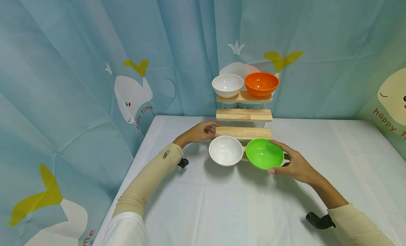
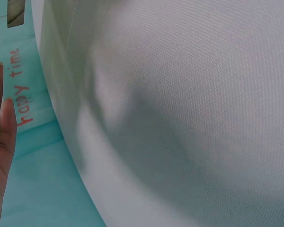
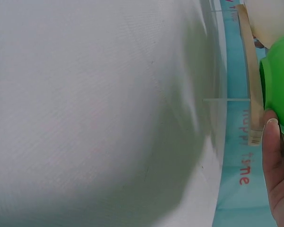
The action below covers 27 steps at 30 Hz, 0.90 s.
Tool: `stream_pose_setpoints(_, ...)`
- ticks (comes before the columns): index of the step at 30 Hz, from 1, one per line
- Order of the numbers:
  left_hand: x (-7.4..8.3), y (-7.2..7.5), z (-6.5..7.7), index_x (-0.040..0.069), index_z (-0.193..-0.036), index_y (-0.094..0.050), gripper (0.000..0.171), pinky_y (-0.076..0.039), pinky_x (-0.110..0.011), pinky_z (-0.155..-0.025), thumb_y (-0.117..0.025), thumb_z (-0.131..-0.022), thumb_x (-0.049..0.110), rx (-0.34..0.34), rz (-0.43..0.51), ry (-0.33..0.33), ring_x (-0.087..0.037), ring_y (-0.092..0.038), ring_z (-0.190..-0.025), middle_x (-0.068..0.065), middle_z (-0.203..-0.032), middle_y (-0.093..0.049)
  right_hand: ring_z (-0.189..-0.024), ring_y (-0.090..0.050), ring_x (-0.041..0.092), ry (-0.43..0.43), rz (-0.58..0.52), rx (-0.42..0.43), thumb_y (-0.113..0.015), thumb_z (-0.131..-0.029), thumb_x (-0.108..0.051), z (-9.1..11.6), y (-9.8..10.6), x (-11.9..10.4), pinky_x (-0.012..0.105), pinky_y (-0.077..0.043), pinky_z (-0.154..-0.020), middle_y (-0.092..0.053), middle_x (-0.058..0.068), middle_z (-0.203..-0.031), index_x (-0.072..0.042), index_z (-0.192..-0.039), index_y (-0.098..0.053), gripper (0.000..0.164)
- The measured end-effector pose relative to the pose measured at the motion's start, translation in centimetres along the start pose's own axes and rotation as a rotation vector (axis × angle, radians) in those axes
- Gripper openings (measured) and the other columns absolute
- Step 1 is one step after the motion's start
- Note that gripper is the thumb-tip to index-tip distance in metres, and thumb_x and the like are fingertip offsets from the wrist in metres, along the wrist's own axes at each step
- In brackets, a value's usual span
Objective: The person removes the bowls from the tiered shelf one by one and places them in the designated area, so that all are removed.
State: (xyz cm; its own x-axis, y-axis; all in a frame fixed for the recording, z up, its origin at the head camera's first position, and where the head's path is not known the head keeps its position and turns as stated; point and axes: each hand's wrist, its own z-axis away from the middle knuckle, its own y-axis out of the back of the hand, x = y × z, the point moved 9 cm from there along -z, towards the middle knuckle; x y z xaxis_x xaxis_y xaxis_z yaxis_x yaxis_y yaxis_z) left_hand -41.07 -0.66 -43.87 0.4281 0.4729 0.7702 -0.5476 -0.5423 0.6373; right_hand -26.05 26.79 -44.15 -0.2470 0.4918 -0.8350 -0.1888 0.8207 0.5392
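My right hand point(image 1: 295, 165) grips the bright green bowl point(image 1: 264, 153) by its right side, thumb low at the front and fingers at the rim. The right wrist view shows a fingertip under the green bowl point(image 3: 281, 85), beside a wooden plank point(image 3: 250, 71). To its left, a white bowl point(image 1: 226, 151) sits at the front of the tiered wooden rack point(image 1: 243, 132). My left hand point(image 1: 198, 132) holds the left end of a plank just behind that bowl, index finger at the back corner and thumb at the front. Left fingers point(image 2: 7, 132) show at the edge of the left wrist view.
Another white bowl point(image 1: 227, 85) and an orange bowl point(image 1: 261, 84) stand side by side on the top plank point(image 1: 244, 97). A second plank point(image 1: 244, 115) lies below them. The white-covered table point(image 1: 206, 210) meets a blue whale-print curtain point(image 1: 184, 62) behind the rack.
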Motion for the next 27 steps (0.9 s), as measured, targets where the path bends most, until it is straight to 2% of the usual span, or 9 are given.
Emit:
stream_pose_setpoints(2, 0.0, 0.0, 0.0, 0.015, -0.144, -0.054, 0.053, -0.055, -0.035, -0.097, -0.069, -0.097, 0.033, 0.0, -0.002, -0.002, -0.02, -0.065, -0.11, -0.008, -0.116, -0.07, -0.115, -0.056, 0.049, 0.001, -0.008, -0.001, -0.087, -0.078, -0.013, 0.0, 0.0, 0.0, 0.028, -0.061, -0.07, -0.036, 0.026, -0.152, -0.012, -0.159, -0.03, 0.098)
stream_pose_setpoints(16, -0.3, 0.0, -0.2, 0.016, -0.145, -0.053, 0.055, -0.055, -0.033, -0.097, -0.07, -0.096, 0.035, -0.004, 0.006, 0.016, -0.02, -0.065, -0.111, -0.007, -0.117, -0.069, -0.114, -0.058, 0.048, 0.011, 0.006, 0.028, -0.086, -0.079, -0.01, 0.6, 0.9, -0.4, 0.026, -0.061, -0.072, -0.035, 0.025, -0.153, -0.016, -0.159, -0.031, 0.097)
stream_pose_setpoints(18, -0.4, 0.0, -0.1, 0.017, -0.145, -0.053, 0.056, -0.054, -0.033, -0.098, -0.07, -0.096, 0.036, -0.005, 0.005, 0.018, -0.02, -0.064, -0.112, -0.007, -0.118, -0.069, -0.112, -0.06, 0.041, 0.012, 0.013, 0.032, -0.085, -0.079, -0.01, 0.8, 1.1, -0.6, 0.026, -0.061, -0.072, -0.036, 0.024, -0.153, -0.016, -0.159, -0.032, 0.097)
stream_pose_setpoints(22, -0.3, 0.0, -0.1, 0.017, -0.145, -0.054, 0.055, -0.054, -0.034, -0.098, -0.07, -0.096, 0.036, -0.004, 0.009, 0.012, -0.02, -0.064, -0.113, -0.007, -0.119, -0.069, -0.107, -0.061, 0.011, 0.026, 0.024, 0.043, -0.086, -0.078, -0.008, 1.1, 1.4, -0.9, 0.026, -0.061, -0.073, -0.037, 0.018, -0.151, -0.017, -0.159, -0.032, 0.097)
stream_pose_setpoints(24, -0.2, 0.0, -0.1, 0.017, -0.144, -0.054, 0.054, -0.054, -0.035, -0.099, -0.069, -0.096, 0.035, -0.003, 0.016, 0.011, -0.02, -0.064, -0.113, -0.007, -0.118, -0.069, -0.104, -0.059, -0.001, 0.036, 0.024, 0.048, -0.085, -0.078, -0.006, 1.3, 1.6, -1.1, 0.026, -0.061, -0.073, -0.039, 0.009, -0.15, -0.017, -0.159, -0.033, 0.097)
stream_pose_setpoints(27, -0.2, 0.1, -0.1, 0.016, -0.144, -0.054, 0.053, -0.053, -0.035, -0.1, -0.069, -0.096, 0.033, -0.006, 0.031, 0.012, -0.02, -0.063, -0.114, -0.007, -0.118, -0.069, -0.103, -0.058, -0.006, 0.053, 0.012, 0.049, -0.085, -0.078, -0.004, 1.4, 1.7, -1.3, 0.027, -0.061, -0.073, -0.039, -0.007, -0.146, -0.017, -0.158, -0.033, 0.097)
